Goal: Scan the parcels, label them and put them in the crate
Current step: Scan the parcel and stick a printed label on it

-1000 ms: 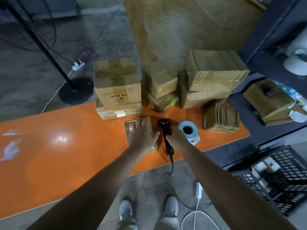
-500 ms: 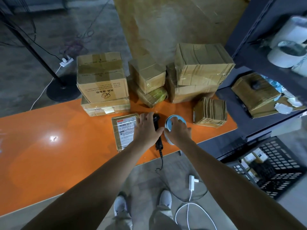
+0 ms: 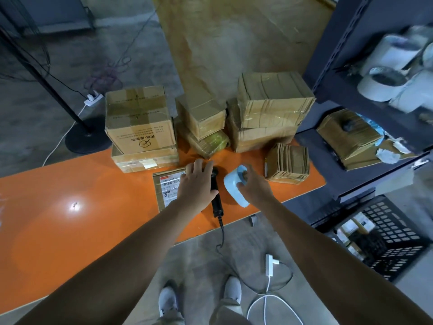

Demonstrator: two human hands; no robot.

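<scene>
Parcel flat on orange table, printed label up, my left hand spread loosely over its right edge and the black scanner, my right hand curled round the tilted blue label roll, crate well apart at right.

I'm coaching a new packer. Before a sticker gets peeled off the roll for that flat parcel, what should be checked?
1. Light blue label roll gripped by right hand: ok.
2. Flat brown cardboard parcel lying printed side up on orange table: ok.
3. Left hand steadying that parcel: cannot tell, contact hidden.
4. Black handheld scanner set down on the table: ok.
5. Free sticker end on the roll: cannot tell.
</scene>
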